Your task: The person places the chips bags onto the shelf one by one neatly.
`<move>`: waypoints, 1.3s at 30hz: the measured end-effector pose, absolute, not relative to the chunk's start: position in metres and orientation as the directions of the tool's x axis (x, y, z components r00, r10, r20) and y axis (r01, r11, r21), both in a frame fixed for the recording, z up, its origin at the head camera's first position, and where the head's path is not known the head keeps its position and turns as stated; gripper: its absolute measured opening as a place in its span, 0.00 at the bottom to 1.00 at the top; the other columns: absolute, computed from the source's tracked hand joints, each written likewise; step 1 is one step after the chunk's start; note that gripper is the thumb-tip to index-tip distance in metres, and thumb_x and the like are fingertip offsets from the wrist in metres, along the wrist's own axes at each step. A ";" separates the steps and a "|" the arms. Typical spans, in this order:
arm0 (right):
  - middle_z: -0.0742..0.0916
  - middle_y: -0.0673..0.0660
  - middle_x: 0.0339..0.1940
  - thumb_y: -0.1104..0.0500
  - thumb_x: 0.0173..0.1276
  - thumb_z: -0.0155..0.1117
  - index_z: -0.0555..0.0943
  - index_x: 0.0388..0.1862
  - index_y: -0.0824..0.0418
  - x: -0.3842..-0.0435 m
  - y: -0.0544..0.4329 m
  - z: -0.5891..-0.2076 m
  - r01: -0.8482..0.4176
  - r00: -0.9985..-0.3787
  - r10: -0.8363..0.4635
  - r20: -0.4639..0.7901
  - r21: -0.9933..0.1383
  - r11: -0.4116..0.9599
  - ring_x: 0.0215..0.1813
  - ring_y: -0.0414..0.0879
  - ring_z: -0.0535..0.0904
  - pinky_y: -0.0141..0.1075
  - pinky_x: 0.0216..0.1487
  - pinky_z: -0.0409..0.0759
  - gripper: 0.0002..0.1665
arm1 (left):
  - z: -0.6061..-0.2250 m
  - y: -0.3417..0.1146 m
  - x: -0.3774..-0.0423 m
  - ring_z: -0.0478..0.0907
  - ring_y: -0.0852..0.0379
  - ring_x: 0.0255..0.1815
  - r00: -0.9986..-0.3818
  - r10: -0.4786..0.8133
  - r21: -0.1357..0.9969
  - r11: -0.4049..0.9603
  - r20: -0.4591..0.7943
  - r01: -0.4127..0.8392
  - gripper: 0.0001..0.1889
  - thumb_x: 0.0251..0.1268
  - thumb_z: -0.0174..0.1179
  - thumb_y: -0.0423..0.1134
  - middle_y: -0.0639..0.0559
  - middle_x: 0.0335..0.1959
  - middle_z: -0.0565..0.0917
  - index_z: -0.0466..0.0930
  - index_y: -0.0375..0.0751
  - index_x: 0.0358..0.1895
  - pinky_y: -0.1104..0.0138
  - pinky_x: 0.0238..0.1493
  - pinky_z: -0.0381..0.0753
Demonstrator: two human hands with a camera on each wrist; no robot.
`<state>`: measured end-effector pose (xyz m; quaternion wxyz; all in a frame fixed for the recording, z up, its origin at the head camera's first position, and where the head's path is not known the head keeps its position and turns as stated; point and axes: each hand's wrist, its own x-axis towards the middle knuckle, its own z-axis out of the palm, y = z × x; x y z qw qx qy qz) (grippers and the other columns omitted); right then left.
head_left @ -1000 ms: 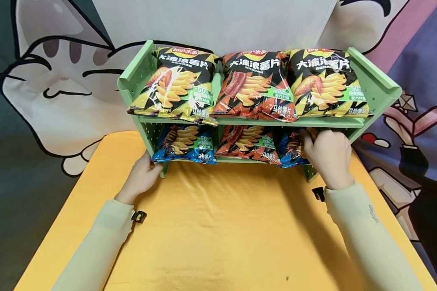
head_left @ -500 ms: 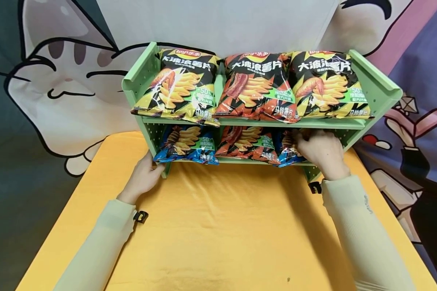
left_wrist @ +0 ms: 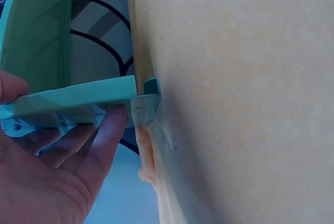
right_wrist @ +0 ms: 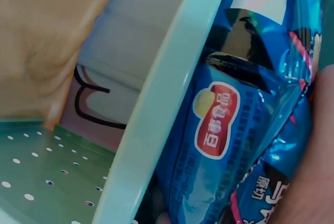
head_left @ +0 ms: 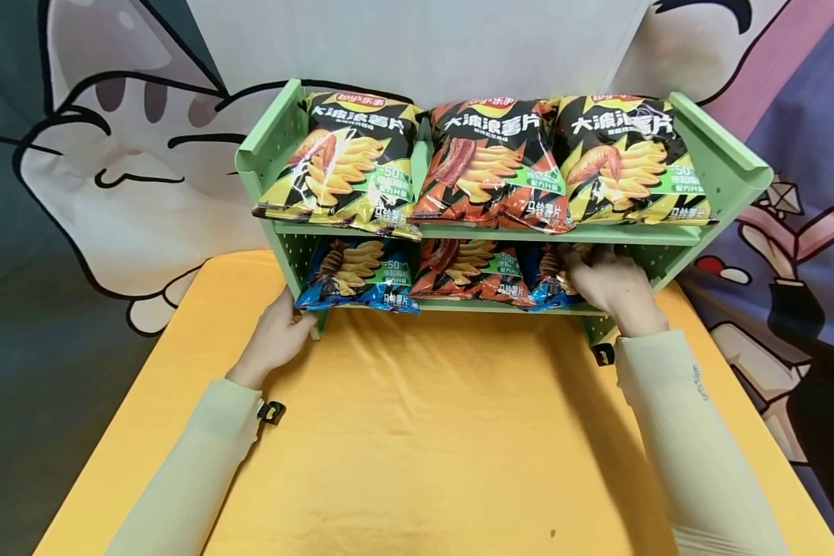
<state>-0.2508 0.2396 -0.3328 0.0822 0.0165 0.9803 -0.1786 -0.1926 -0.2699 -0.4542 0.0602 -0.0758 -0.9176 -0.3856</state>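
Note:
In the head view my right hand point(head_left: 615, 289) reaches into the right end of the lower tier of a green two-tier rack point(head_left: 730, 166). It grips a blue chip bag point(head_left: 549, 282) there; the right wrist view has this blue bag point(right_wrist: 219, 182) lying between palm and fingertips, just behind the rack's front lip point(right_wrist: 162, 104). At the lower left of the rack, my left hand point(head_left: 271, 340) holds the side panel. The left wrist view puts the thumb on one face of that panel point(left_wrist: 78, 96) and the fingers on the other.
Beside the held bag on the lower tier are a red chip bag point(head_left: 469, 270) and another blue one point(head_left: 361, 274). Above stand a yellow-black bag point(head_left: 340, 166), a red-black bag point(head_left: 493, 166) and a second yellow-black bag point(head_left: 628, 162). A yellow cloth point(head_left: 417, 432) covers the table.
My right hand has moved left along the lower tier with the blue chip bag, which now sits closer against the red one. The left hand keeps its hold on the rack.

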 end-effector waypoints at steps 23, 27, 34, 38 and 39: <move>0.72 0.85 0.63 0.43 0.82 0.48 0.59 0.79 0.75 -0.210 0.238 -0.365 -0.290 -0.890 -0.130 0.436 -0.323 0.901 0.60 0.81 0.69 0.70 0.66 0.64 0.43 | -0.456 -0.271 -0.195 0.78 0.37 0.65 -0.981 0.105 0.711 0.677 0.160 0.189 0.39 0.78 0.49 0.42 0.37 0.78 0.68 0.42 0.53 0.86 0.40 0.60 0.78; 0.71 0.83 0.67 0.43 0.82 0.50 0.57 0.81 0.72 -0.196 0.244 -0.364 -0.306 -0.894 -0.165 0.418 -0.297 0.905 0.64 0.79 0.68 0.69 0.67 0.64 0.44 | -0.455 -0.272 -0.195 0.77 0.38 0.66 -0.978 0.125 0.709 0.673 0.169 0.208 0.38 0.78 0.49 0.42 0.38 0.79 0.67 0.43 0.53 0.86 0.40 0.62 0.77; 0.71 0.79 0.70 0.48 0.79 0.59 0.61 0.79 0.73 -0.177 0.257 -0.365 -0.378 -0.862 -0.240 0.447 -0.250 0.891 0.68 0.74 0.68 0.66 0.67 0.65 0.42 | -0.447 -0.270 -0.183 0.81 0.37 0.63 -0.970 0.148 0.690 0.682 0.194 0.242 0.33 0.80 0.49 0.43 0.37 0.75 0.72 0.53 0.46 0.83 0.41 0.60 0.81; 0.70 0.75 0.73 0.47 0.75 0.64 0.64 0.78 0.71 -0.167 0.258 -0.361 -0.387 -0.867 -0.259 0.426 -0.248 0.888 0.73 0.72 0.66 0.65 0.69 0.64 0.43 | -0.436 -0.269 -0.166 0.83 0.37 0.62 -0.964 0.119 0.673 0.695 0.238 0.252 0.29 0.79 0.51 0.42 0.37 0.72 0.75 0.61 0.42 0.79 0.43 0.54 0.85; 0.71 0.75 0.74 0.47 0.74 0.66 0.65 0.78 0.71 -0.164 0.258 -0.360 -0.395 -0.864 -0.269 0.426 -0.242 0.886 0.73 0.71 0.66 0.65 0.69 0.65 0.44 | -0.433 -0.268 -0.161 0.83 0.37 0.62 -0.962 0.109 0.669 0.699 0.250 0.253 0.29 0.79 0.52 0.42 0.38 0.71 0.75 0.62 0.42 0.79 0.43 0.53 0.86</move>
